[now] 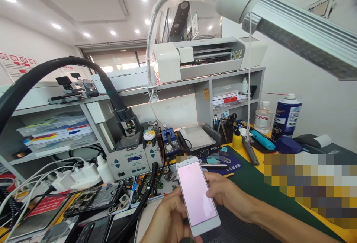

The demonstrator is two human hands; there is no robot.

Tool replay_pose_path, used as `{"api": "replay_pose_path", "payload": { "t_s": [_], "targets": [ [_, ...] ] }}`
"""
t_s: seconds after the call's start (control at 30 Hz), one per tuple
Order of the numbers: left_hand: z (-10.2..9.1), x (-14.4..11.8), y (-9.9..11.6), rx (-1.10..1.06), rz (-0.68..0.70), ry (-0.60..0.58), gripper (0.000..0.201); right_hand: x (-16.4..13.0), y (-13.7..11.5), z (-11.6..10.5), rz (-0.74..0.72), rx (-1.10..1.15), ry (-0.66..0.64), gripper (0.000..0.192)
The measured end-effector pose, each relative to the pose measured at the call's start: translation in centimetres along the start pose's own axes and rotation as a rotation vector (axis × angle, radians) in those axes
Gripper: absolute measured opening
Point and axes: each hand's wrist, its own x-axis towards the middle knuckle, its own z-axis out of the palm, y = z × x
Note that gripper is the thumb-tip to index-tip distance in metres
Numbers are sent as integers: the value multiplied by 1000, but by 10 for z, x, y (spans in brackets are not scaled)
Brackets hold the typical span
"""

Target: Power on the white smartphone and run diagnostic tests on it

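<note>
I see both hands raised low in front of me, above the near edge of the desk (pixel 245 176). My left hand (pixel 167 217) comes up from the bottom of the view, fingers curled around the lower left edge of a white phone (pixel 197 194), the thumb lying along its side. My right hand (pixel 223 192) reaches in from the right, forearm stretched across the dark green mat (pixel 251 187), and its fingers wrap behind the phone's right edge — so both hands are closed on it, neither spread.

The phone sits between the two hands, held off the desk, tilted so its top leans away to the left. Its face is white-framed and the screen is lit a plain pale pink, with nothing legible on it.

Just beyond the phone lie opened circuit boards (pixel 150 187) and a thick black hose (pixel 139 205) that curves past my left hand. Further back stands a grey soldering station (pixel 134 161), with white chargers (pixel 78 174) and cables to its left. To the right, well apart from my hands, a blue spray can (pixel 287 116) and a clear bottle (pixel 263 118) stand by the wall — a lamp bar (pixel 304 34) hangs overhead.
</note>
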Motion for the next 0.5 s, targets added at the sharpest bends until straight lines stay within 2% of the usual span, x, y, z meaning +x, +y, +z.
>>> {"api": "replay_pose_path", "payload": {
  "t_s": [0.13,0.27,0.5],
  "targets": [
    [-1,0,-2,-16,-15,0,64,0,-2,1,22,-20,-15,59],
    [3,-1,-2,-42,-2,51,50,1,-1,-1,34,-21,-10,59],
    [-1,3,-2,-41,-52,43,51,2,2,-3,4,-107,-36,65]
  ]
}}
